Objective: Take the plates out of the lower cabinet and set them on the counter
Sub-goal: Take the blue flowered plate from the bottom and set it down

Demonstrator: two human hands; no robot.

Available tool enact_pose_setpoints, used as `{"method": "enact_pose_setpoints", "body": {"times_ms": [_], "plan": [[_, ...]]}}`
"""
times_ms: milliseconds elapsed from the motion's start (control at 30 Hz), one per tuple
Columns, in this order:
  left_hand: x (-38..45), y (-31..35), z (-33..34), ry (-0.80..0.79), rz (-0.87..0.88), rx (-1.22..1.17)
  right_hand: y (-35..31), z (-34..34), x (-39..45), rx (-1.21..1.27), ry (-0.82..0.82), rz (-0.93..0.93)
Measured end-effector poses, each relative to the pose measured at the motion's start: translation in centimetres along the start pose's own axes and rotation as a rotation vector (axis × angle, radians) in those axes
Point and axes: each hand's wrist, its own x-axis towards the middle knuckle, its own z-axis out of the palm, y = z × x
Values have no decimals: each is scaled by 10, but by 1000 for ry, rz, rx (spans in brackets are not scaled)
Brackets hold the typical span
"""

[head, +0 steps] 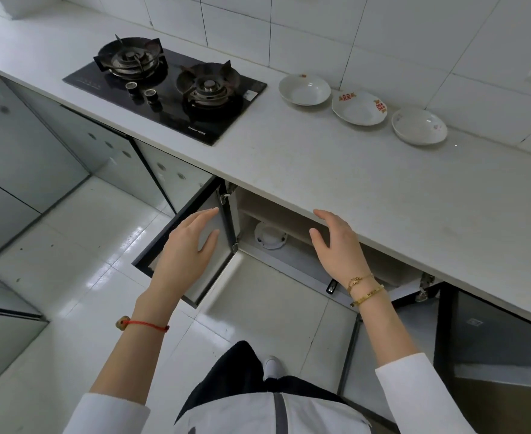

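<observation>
A black two-burner gas stove (167, 89) sits below a white tiled wall (320, 23).

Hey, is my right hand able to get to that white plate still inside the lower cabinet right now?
Probably yes. The cabinet doors stand open, the right hand hangs empty before the opening, and nothing visible lies between it and the white plate on the cabinet floor.

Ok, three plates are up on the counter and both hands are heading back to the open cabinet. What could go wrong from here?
1. The plate in the cabinet sits deep under the counter edge; lifting it out could knock the overhang.
2. The open left door juts out beside the left hand and is easy to bump.
3. Both hands are empty; the right hand reaches partly blind.
</observation>
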Motion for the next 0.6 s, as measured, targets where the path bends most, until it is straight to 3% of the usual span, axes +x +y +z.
{"method": "enact_pose_setpoints", "body": {"times_ms": [367, 600], "plan": [[16, -2, 34, -77, -83, -15, 24, 29, 20, 42, -133, 59], [54, -67, 100, -105, -96, -2, 69, 99, 61, 68, -112, 95]]}}
